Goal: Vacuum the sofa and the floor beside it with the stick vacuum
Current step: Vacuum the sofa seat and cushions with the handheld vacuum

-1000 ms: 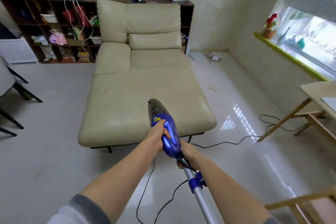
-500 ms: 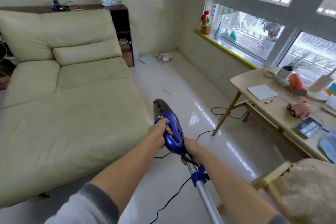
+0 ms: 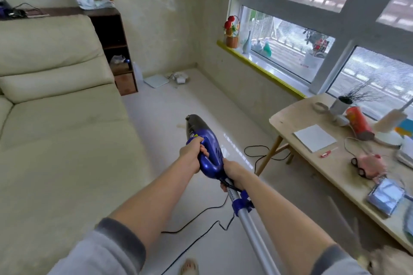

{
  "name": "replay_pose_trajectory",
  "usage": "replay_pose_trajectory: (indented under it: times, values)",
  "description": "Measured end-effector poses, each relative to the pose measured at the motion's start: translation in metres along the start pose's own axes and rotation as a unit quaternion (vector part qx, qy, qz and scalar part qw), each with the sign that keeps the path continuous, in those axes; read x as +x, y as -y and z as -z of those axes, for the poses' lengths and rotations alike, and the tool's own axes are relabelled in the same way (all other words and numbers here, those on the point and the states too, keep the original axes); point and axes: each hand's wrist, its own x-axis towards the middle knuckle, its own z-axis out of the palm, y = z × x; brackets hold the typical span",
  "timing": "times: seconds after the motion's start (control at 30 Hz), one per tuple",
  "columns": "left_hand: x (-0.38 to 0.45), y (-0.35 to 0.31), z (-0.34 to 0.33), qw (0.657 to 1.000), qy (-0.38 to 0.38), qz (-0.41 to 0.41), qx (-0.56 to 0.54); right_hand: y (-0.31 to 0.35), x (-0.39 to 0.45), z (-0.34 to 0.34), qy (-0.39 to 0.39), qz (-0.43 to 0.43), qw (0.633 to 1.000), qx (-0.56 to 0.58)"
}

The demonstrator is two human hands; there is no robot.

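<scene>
Swinging right, you've turned off the sofa (image 3: pixel 55 140): a second ago it sat square ahead, now it fills the left side and the window and desk (image 3: pixel 317 163) have come in on the right. Your grip looks the same as it was.

Fingers first: your left hand (image 3: pixel 193 155) has its fingers curled tight round the handle loop of the vacuum (image 3: pixel 209 152), knuckles up. Your right hand (image 3: pixel 232 173) is wrapped round the neck just below the motor body, where the cord (image 3: pixel 196 216) leaves it; its fingertips are tucked under, out of sight.

Out from there, the vacuum hangs in the air over the floor (image 3: pixel 201 100), between the sofa's right edge and the desk's near left corner. It's a blue body with a dark, smoky nose pointing away from you, and a silver tube (image 3: pixel 252 230) running back toward your feet. No floor head is in view.

By my read, you're between passes, lining up for the floor strip beside the sofa. Next you'll need the working end down on the tiles, and mind that cord looping across your path by the desk leg.
</scene>
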Motion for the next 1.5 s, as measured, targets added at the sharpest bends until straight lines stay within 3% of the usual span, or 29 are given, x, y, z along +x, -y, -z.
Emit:
replay_pose_trajectory:
  times: [0.37, 0.73, 1.17, 1.5]
  values:
    - [0.138, -0.160, -0.084, 0.996, -0.027, -0.069, -0.046, 0.196, 0.138, 0.020, 0.023, 0.043, 0.999, -0.009]
    - [0.283, -0.273, -0.129, 0.967, -0.132, -0.121, -0.178, 0.360, 0.300, 0.020, 0.140, 0.054, 0.979, -0.138]
    - [0.405, -0.378, -0.061, 0.902, -0.266, -0.154, -0.302, 0.484, 0.435, -0.093, 0.286, 0.064, 0.916, -0.274]
    - [0.489, -0.502, 0.033, 0.877, -0.303, -0.176, -0.328, 0.606, 0.505, -0.227, 0.321, 0.086, 0.880, -0.340]
